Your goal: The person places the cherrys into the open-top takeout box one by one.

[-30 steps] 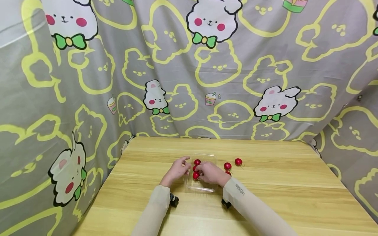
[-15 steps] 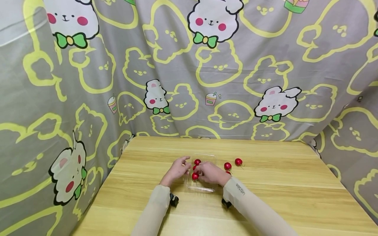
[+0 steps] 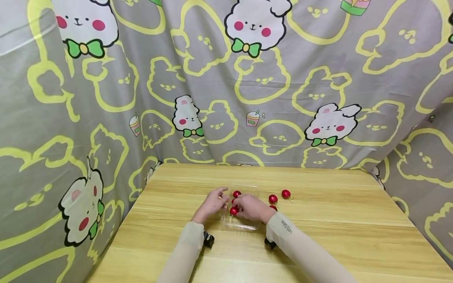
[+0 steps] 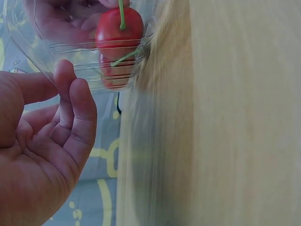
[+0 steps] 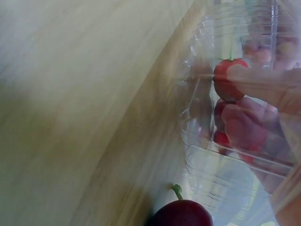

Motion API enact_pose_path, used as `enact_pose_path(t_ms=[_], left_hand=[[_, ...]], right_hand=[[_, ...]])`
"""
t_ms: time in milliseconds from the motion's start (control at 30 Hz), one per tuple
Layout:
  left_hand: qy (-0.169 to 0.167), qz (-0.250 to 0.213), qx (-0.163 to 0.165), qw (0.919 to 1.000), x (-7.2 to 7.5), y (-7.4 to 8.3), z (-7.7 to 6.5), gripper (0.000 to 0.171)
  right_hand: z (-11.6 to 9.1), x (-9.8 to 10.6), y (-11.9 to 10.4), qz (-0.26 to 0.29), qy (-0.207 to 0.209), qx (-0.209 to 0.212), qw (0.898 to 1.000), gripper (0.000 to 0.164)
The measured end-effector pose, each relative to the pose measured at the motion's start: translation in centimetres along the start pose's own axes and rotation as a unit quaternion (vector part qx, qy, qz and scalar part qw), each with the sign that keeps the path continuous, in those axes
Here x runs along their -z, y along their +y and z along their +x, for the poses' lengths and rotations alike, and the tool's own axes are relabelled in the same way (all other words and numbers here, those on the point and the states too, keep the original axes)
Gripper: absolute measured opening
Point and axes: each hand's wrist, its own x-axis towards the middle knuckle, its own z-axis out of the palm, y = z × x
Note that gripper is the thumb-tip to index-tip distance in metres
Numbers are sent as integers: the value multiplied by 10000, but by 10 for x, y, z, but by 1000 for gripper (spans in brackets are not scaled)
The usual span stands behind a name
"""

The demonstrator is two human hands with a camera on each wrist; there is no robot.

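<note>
Pinching a fruit (image 3: 234, 211) between its fingers, beside the left wall inside the box (image 3: 241, 226), the right hand (image 3: 251, 207) works as the left hand (image 3: 214, 201) grasps the box's left edge. Loose fruit (image 3: 272, 199) lie on the counter (image 3: 336, 220) right of the box. Slack left fingers could let the light-looking box skid; early release might send round fruit rolling.
</note>
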Motion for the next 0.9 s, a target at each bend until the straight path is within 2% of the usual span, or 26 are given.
enact_pose_path(t_ms=[233,633,900], left_hand=[[-22,40,-17,10000,0,-1,0,47],[-7,-38,-15,10000,-1,-2,0,46],[91,-28,-9,10000,0,-3,1,47]], right_hand=[[1,-1,0,118,2,-89,9999,17],[1,-2,4,195,152,86,9997,17],[-3,9,10,528,207,-111,9983,19]])
